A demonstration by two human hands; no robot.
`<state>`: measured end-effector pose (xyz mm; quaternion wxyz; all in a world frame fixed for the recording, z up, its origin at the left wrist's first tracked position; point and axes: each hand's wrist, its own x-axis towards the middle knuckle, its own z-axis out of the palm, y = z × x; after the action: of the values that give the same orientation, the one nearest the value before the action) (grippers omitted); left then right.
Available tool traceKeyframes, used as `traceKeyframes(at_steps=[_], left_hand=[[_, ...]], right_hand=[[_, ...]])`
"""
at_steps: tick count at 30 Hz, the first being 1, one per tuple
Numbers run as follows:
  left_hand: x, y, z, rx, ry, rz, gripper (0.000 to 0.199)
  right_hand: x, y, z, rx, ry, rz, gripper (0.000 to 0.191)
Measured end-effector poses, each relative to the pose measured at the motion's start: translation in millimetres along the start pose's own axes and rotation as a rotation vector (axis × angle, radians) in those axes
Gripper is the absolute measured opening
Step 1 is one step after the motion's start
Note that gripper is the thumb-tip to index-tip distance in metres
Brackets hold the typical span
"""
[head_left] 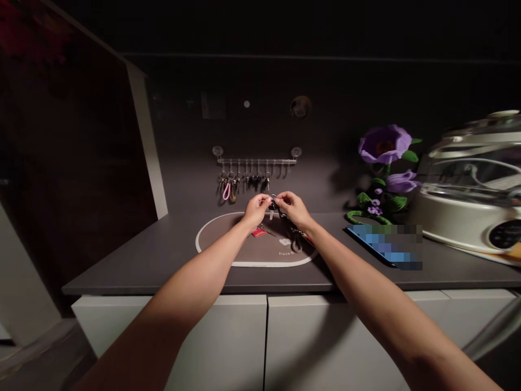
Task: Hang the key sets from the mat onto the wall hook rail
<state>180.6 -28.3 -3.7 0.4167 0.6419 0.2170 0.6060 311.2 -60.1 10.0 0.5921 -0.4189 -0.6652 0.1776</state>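
Both my hands meet above a brown oval mat (220, 239) with a pale rim. My left hand (258, 209) pinches a key ring (273, 197) from the left, and my right hand (293, 208) pinches it from the right. A silver key (271, 215) hangs down between them. Dark strap-like pieces dangle below my right hand, partly hidden by it. On the mat lie a small red tag (258, 232) and, nearer the right forearm, a dark looped cord (297, 245). Behind my hands, a clear hook rail (257, 161) on the wall carries several key bunches, one with a pink loop (227, 190).
On the right of the dark counter (134, 260) stand a purple artificial flower (386, 144) and a cream appliance with a clear cover (456, 212). A phone-like slab with a blurred screen (382, 247) lies before them. White cabinet doors (228, 336) run below the counter edge.
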Motion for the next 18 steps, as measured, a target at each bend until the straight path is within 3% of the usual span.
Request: traceKeyframes(at_steps=[10,18], left_hand=[[3,-5,-0.1,0.123,0.063,0.111,0.014],[2,-11,-8.1,0.347,0.191,0.095,0.013]], right_hand=[[4,0,-3,0.000,0.040,-0.014,0.029],[12,-3,-3,0.248,0.068,0.161,0.034]])
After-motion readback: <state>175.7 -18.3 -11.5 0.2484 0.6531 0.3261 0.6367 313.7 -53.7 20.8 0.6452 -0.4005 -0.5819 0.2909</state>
